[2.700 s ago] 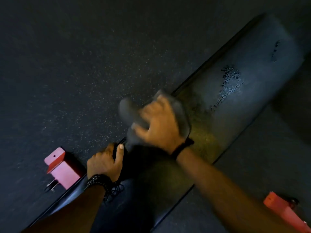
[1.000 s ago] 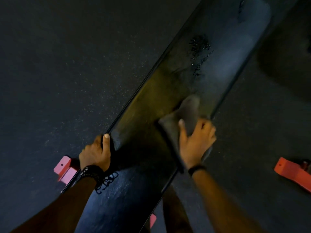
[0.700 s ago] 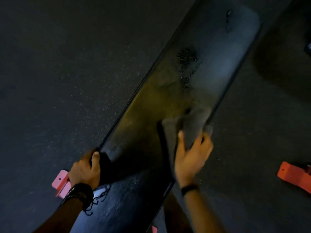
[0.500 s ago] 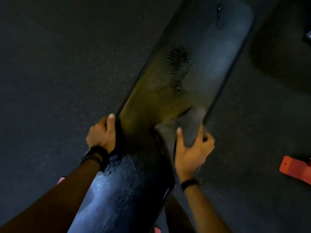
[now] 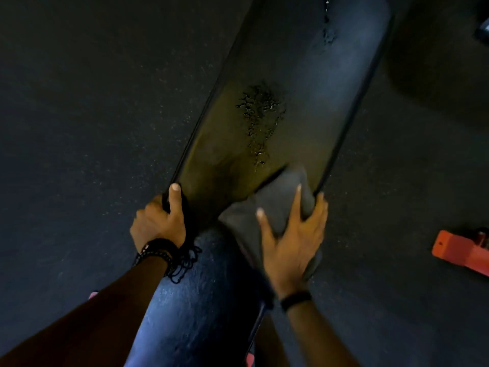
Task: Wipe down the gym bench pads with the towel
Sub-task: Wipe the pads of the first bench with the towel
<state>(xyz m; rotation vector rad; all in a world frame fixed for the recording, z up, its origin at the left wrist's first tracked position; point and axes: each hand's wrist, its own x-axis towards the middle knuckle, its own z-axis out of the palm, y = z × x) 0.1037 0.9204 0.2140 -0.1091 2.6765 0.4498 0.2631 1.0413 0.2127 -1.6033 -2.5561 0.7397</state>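
Grey folded cloth towel (image 5: 280, 205), pressed by flat right hand (image 5: 291, 239), sits mid-frame on black padded bench (image 5: 330, 88); left hand (image 5: 158, 221) grips its edge; droplets (image 5: 260, 112) above remain unwiped.

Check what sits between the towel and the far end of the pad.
Head view: a patch of droplets just beyond the towel, then bare pad with a smaller wet streak near the far end.

A long black padded table (image 5: 304, 83) stands on speckled dark floor (image 5: 92, 115), a grey towel (image 5: 280, 197) and scattered droplets (image 5: 260, 112) lying on its pad.
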